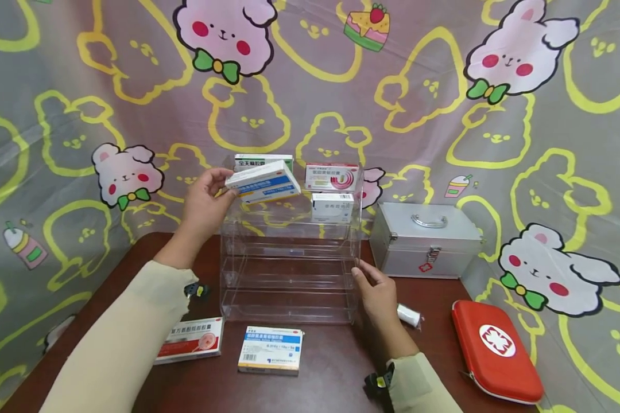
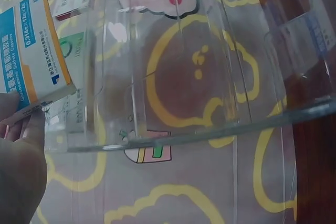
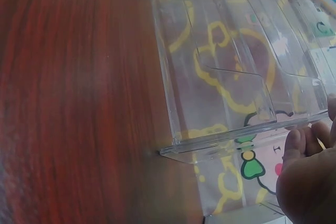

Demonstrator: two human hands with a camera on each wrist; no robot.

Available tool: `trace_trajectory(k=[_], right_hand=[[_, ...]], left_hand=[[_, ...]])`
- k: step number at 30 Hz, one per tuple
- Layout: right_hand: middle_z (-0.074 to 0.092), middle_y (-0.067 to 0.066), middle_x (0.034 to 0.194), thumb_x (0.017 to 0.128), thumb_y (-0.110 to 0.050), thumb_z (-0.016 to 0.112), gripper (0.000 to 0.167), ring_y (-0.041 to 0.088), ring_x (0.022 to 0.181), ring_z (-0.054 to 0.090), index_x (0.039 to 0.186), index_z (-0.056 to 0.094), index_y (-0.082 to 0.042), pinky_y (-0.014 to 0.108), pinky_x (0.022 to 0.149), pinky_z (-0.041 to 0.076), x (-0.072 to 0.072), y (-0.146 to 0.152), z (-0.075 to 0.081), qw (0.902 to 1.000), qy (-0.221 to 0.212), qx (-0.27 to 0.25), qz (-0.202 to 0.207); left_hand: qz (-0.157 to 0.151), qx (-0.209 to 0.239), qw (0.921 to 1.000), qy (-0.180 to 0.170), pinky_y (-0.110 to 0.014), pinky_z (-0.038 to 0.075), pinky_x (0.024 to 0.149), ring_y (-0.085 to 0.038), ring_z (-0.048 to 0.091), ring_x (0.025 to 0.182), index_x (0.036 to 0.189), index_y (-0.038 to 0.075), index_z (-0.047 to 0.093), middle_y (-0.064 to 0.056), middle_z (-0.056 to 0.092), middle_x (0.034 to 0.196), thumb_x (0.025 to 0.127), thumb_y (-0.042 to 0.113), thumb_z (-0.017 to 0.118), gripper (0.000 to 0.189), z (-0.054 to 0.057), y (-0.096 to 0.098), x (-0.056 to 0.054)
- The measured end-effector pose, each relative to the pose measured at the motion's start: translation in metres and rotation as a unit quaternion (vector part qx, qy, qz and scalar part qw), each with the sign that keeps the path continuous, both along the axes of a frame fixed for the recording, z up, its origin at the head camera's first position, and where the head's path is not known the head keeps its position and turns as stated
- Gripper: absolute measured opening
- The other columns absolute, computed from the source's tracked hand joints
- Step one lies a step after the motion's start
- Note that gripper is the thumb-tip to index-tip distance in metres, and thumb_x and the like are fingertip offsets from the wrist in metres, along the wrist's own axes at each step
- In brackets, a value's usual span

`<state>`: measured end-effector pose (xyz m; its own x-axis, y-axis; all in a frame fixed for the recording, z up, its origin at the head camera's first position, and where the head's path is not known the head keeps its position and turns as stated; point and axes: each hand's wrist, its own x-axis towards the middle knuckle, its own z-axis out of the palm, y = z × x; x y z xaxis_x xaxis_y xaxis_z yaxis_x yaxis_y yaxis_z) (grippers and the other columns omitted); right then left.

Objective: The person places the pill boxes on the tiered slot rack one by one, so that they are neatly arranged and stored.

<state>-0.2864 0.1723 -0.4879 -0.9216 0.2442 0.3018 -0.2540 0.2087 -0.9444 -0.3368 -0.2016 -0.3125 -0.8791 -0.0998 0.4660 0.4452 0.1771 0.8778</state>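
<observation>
My left hand (image 1: pixel 206 201) holds a white, blue and yellow medicine box (image 1: pixel 266 186) by its left end, thumb on the near side. The box is tilted in front of the top shelf of a clear plastic rack (image 1: pixel 289 314). In the left wrist view the blue-and-yellow face of the held box (image 2: pixel 37 51) shows close to the rack's shelves. A green-and-white box (image 1: pixel 263 161) stands behind it, partly hidden. My right hand (image 1: pixel 379 292) rests its fingertips at the rack's right side wall; the right wrist view shows those fingers (image 3: pixel 295 142) along the wall's outer side.
A red-and-white box (image 1: pixel 330 178) and a white box (image 1: pixel 332 209) stand on the top shelf's right. On the table lie a blue-and-yellow box (image 1: pixel 270 351), a red-and-white box (image 1: pixel 198 341), a white roll (image 1: pixel 409 316) and a red first-aid case (image 1: pixel 496 350). A silver case (image 1: pixel 426 241) stands behind.
</observation>
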Motion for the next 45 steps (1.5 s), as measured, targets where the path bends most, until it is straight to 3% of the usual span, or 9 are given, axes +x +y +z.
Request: trace_trajectory(k=[4,8,15,27,30,33,37,45], right_hand=[[0.077,0.015,0.133,0.102,-0.023,0.081,0.037,0.0,0.109,0.069,0.134,0.078,-0.005,0.007,0.089,0.053,0.002,0.0,0.001,0.9998,-0.011,0.014,-0.005],[0.077,0.014,0.133,0.102,-0.024,0.081,0.037,-0.001,0.108,0.069,0.134,0.078,-0.006,0.007,0.088,0.053,0.004,0.0,0.002,0.9996,-0.016,0.021,-0.007],[0.077,0.013,0.134,0.102,-0.026,0.08,0.037,0.011,0.117,0.071,0.134,0.078,-0.007,0.006,0.091,0.052,0.002,0.0,0.005,0.9997,-0.01,0.022,-0.006],[0.077,0.015,0.133,0.103,-0.025,0.079,0.037,0.026,0.123,0.071,0.134,0.078,-0.006,0.006,0.09,0.051,0.002,0.001,0.005,0.9993,-0.008,0.037,-0.006],[0.077,0.015,0.133,0.103,-0.026,0.079,0.037,0.023,0.121,0.072,0.135,0.078,-0.006,0.006,0.09,0.051,0.002,0.0,0.005,0.9992,-0.008,0.039,-0.005],[0.077,0.015,0.133,0.103,-0.025,0.08,0.038,0.007,0.113,0.071,0.135,0.077,-0.005,0.007,0.089,0.052,0.003,0.0,0.006,0.9994,-0.01,0.033,-0.002],[0.077,0.015,0.133,0.103,-0.024,0.08,0.037,-0.009,0.103,0.067,0.135,0.077,-0.004,0.007,0.088,0.053,0.003,0.0,0.006,0.9998,-0.008,0.017,0.005],[0.077,0.017,0.133,0.102,-0.022,0.08,0.036,-0.004,0.107,0.069,0.134,0.078,-0.004,0.007,0.088,0.053,0.002,-0.001,0.004,0.9998,-0.007,0.016,0.003]], left_hand=[[0.0,-0.04,0.9992,0.006,-0.015,0.057,0.098,-0.022,0.069,0.128,0.138,-0.009,0.056,-0.028,0.067,0.14,0.102,-0.009,0.065,0.037,-0.003,0.006,-0.005],[0.025,-0.102,0.994,0.029,-0.021,0.058,0.105,-0.038,0.067,0.136,0.135,-0.008,0.06,-0.029,0.068,0.141,0.103,-0.009,0.065,0.032,-0.007,0.007,-0.006],[0.056,-0.189,0.9798,0.035,-0.046,0.055,0.115,-0.039,0.063,0.14,0.139,-0.002,0.066,-0.022,0.067,0.147,0.108,-0.001,0.063,0.032,-0.008,0.003,-0.006],[0.072,-0.254,0.9645,0.003,-0.053,0.056,0.112,-0.041,0.064,0.136,0.144,-0.001,0.067,-0.024,0.063,0.15,0.111,0.004,0.057,0.035,0.001,0.01,-0.006],[0.079,-0.277,0.9577,-0.01,-0.054,0.055,0.113,-0.041,0.062,0.138,0.145,-0.002,0.066,-0.024,0.062,0.152,0.112,0.004,0.055,0.036,0.005,0.013,-0.006],[0.083,-0.292,0.9525,-0.025,-0.054,0.052,0.116,-0.041,0.06,0.141,0.146,-0.003,0.066,-0.024,0.061,0.154,0.111,0.003,0.054,0.037,0.008,0.015,-0.005],[0.082,-0.29,0.953,-0.034,-0.054,0.052,0.117,-0.041,0.06,0.14,0.145,-0.004,0.066,-0.024,0.061,0.154,0.11,0.001,0.053,0.037,0.009,0.017,-0.005],[0.086,-0.276,0.9569,-0.028,-0.051,0.051,0.119,-0.042,0.06,0.141,0.145,-0.005,0.065,-0.024,0.059,0.156,0.108,0.003,0.059,0.039,0.006,0.019,-0.006]])
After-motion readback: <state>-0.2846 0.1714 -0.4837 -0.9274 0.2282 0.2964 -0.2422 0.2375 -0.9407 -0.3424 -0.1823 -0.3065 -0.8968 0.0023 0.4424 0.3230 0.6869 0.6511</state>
